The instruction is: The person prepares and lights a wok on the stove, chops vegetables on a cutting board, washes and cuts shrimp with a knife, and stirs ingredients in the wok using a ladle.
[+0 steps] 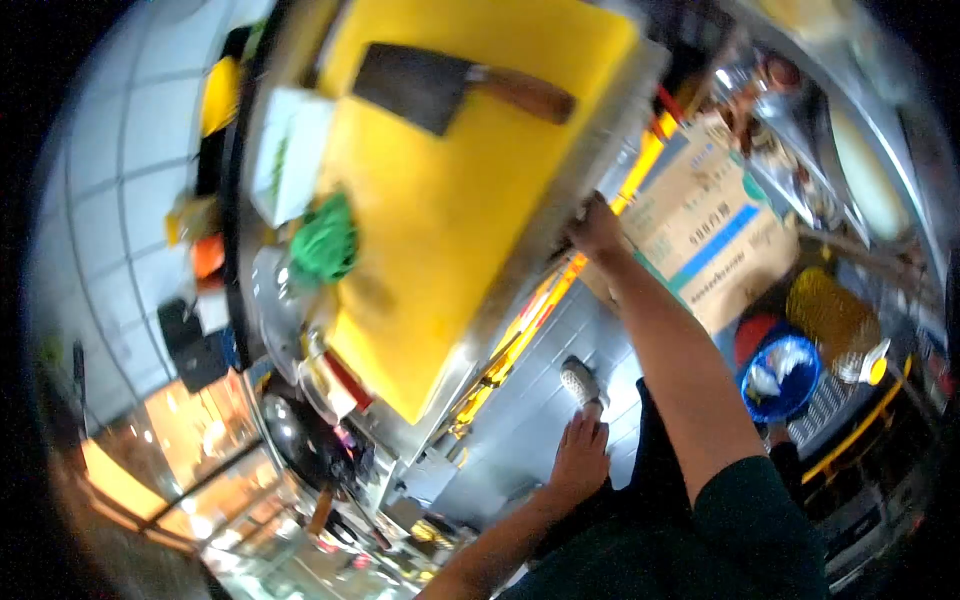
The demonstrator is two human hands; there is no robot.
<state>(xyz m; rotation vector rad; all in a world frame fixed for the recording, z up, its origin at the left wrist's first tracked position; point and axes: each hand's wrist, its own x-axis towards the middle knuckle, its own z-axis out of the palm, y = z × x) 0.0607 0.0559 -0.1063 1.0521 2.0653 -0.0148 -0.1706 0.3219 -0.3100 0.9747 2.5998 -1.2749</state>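
My right hand [598, 232] reaches to the metal edge of the counter, its fingers curled near a dark part there; what they hold is blurred. Lower down, my left hand [580, 455] hangs in front of my body over the floor, empty, with fingers extended. On the counter lies a large yellow cutting board [450, 220]. A cleaver [415, 88] with a wooden handle rests flat on it, apart from both hands. At the board's side sits a bunched green cloth or scrubber [325, 238].
A flattened-looking cardboard box [715, 235] is beside my right arm. Near it stand a blue basin [780, 378] with white contents and a yellowish container [832, 310]. A white tray [290, 150] and a dark wok [298, 425] line the counter's far side. Grey tiles [530, 390] cover the floor.
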